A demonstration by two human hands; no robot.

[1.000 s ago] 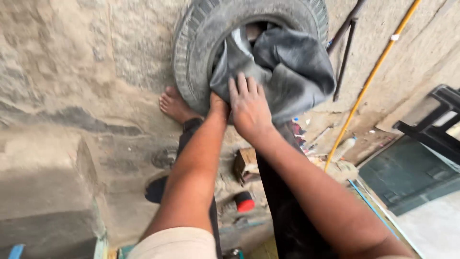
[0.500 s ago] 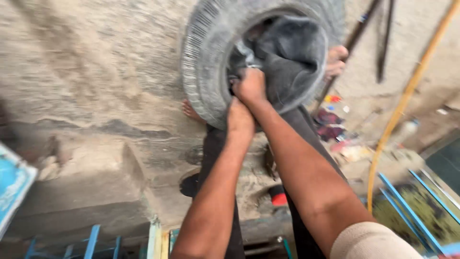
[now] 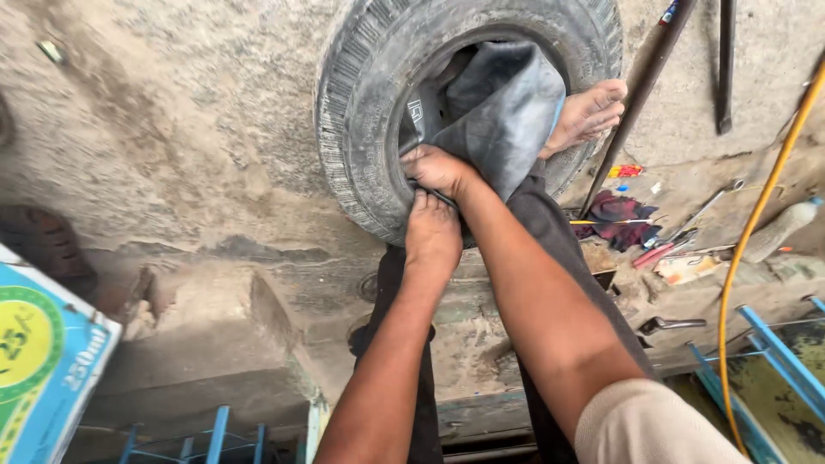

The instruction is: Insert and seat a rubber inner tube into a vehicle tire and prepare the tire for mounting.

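1. Lying on the rough concrete floor (image 3: 172,129) in front of you is the tyre (image 3: 361,112), the biggest thing in view, with its tread toward your left and its opening facing up at you.
2. Spilling out of that opening is the dark inner tube (image 3: 503,112), bunched and folded; part of it hangs over the tyre's near edge toward your legs.
3. Your right foot (image 3: 589,112) rests bare on the tyre's far-right sidewall, touching the tube's edge.
4. Your right hand (image 3: 438,167) is at the inner rim of the tyre with fingers curled down onto the tube where it meets the rubber; it grips or presses the tube there, and which one you cannot tell.
5. Your left hand (image 3: 432,232) sits just below the right one, touching it, fingers tucked at the tyre's near bead against the tube; whether they close on anything is hidden.
6. To your right a long dark bar (image 3: 640,94) leans across the tyre's edge, and a yellow hose (image 3: 756,223) curves down the floor beside it.
7. Near the bar's lower end lie a dark red rag (image 3: 623,215) and a pale plastic bottle (image 3: 778,228), well apart from your hands.
8. At lower left sits the corner of a blue and green box (image 3: 43,369).
9. At lower right, blue metal bars (image 3: 778,361) cross the edge of the view.
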